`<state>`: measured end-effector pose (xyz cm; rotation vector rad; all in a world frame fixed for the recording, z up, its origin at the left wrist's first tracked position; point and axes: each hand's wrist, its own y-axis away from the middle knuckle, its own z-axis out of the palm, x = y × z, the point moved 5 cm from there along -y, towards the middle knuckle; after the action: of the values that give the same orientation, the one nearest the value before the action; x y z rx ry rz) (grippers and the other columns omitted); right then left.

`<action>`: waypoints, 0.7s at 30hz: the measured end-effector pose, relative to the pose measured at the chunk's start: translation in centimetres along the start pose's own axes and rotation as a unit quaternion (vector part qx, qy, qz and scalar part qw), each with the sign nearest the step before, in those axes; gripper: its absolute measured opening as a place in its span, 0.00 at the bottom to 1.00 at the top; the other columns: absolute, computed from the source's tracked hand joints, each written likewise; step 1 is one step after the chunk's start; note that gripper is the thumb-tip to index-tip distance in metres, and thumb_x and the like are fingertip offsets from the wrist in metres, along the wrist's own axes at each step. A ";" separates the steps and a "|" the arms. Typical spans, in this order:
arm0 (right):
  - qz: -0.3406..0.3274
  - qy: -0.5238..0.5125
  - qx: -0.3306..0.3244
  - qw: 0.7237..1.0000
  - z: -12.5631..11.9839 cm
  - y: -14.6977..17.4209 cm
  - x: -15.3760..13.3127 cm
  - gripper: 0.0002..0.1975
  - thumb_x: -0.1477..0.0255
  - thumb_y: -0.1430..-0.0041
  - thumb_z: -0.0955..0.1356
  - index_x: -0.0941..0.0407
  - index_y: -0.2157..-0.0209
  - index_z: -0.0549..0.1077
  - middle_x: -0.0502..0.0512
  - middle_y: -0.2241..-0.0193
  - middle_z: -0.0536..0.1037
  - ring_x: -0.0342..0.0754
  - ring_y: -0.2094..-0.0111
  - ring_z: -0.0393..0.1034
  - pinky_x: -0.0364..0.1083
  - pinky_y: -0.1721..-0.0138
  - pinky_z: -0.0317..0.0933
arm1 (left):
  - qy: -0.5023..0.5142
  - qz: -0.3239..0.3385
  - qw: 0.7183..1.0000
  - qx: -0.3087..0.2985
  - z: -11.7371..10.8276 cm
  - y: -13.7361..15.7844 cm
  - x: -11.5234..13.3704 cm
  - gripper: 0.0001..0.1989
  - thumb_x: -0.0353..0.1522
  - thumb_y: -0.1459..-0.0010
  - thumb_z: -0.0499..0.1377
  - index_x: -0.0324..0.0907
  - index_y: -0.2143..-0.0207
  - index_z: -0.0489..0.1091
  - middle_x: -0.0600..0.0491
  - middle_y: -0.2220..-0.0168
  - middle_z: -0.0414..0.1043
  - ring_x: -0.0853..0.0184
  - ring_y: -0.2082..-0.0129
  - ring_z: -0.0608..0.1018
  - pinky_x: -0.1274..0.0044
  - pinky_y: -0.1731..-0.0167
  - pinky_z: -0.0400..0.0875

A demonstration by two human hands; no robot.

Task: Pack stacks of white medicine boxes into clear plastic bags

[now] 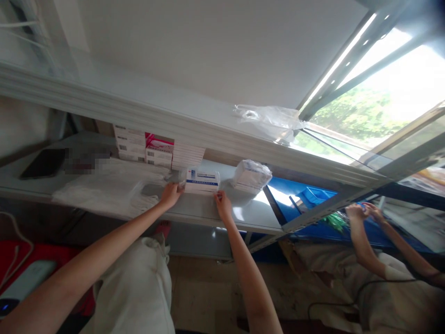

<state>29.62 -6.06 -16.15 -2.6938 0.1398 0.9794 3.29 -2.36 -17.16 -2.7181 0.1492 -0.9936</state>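
Observation:
A white and blue carton [202, 181] in clear plastic is in front of me on the lower shelf, its printed side facing up towards me. My left hand [171, 195] is closed on the plastic at the carton's left end. At the lower right corner, my right hand [222, 204] pinches the wrap with bent fingers. Right of the carton sits another plastic-wrapped bundle of white boxes [252, 176], which neither hand touches. A pile of clear plastic bags [107, 185] lies flat on the shelf, left of my left hand.
White and pink boxes [159, 149] are stacked behind the carton. A dark phone-like slab [45, 163] lies at the far left. The upper shelf's edge [194, 143] runs overhead, with a crumpled plastic bag [267, 119] on it. On the right, a co-worker's hands [363, 211] work beside a blue bin [314, 196].

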 end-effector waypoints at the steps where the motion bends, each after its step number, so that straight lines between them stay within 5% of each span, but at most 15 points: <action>1: 0.001 -0.011 0.003 1.000 0.1 -0.1 0.1 0.15 0.61 0.38 0.61 0.54 0.56 0.68 0.54 0.64 0.77 0.49 0.66 0.70 0.45 0.63 0.58 | -0.001 0.011 1.000 -0.001 0.0 0.0 0.2 0.07 0.32 0.46 0.59 0.42 0.75 0.65 0.48 0.69 0.69 0.57 0.61 0.74 0.68 0.58 0.67; 9: 0.028 -0.043 0.056 0.997 0.1 -0.4 -0.6 0.15 0.59 0.42 0.63 0.54 0.59 0.69 0.52 0.68 0.77 0.48 0.68 0.70 0.44 0.66 0.59 | 0.007 0.053 0.999 -0.002 -1.0 0.2 1.4 0.08 0.29 0.43 0.54 0.43 0.76 0.66 0.50 0.71 0.71 0.60 0.64 0.75 0.70 0.60 0.68; 14: 0.071 -0.165 0.094 0.979 -0.1 -0.8 0.0 0.12 0.62 0.45 0.61 0.55 0.68 0.69 0.57 0.66 0.76 0.49 0.65 0.69 0.45 0.61 0.60 | 0.019 0.058 0.998 -0.011 -2.2 -0.1 1.8 0.11 0.28 0.42 0.52 0.43 0.78 0.65 0.52 0.77 0.69 0.61 0.70 0.74 0.72 0.66 0.67; 21: 0.081 -0.295 0.056 0.950 -0.2 -1.5 -0.6 0.11 0.62 0.47 0.62 0.56 0.69 0.67 0.53 0.70 0.74 0.45 0.68 0.68 0.42 0.67 0.59 | 0.057 0.090 0.994 0.009 -4.0 0.2 3.2 0.12 0.29 0.43 0.54 0.43 0.80 0.62 0.52 0.75 0.68 0.62 0.68 0.73 0.73 0.64 0.65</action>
<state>29.54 -4.64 -15.30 -2.1969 0.2841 1.7187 3.11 -3.84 -12.26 -2.5772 0.3950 -1.0908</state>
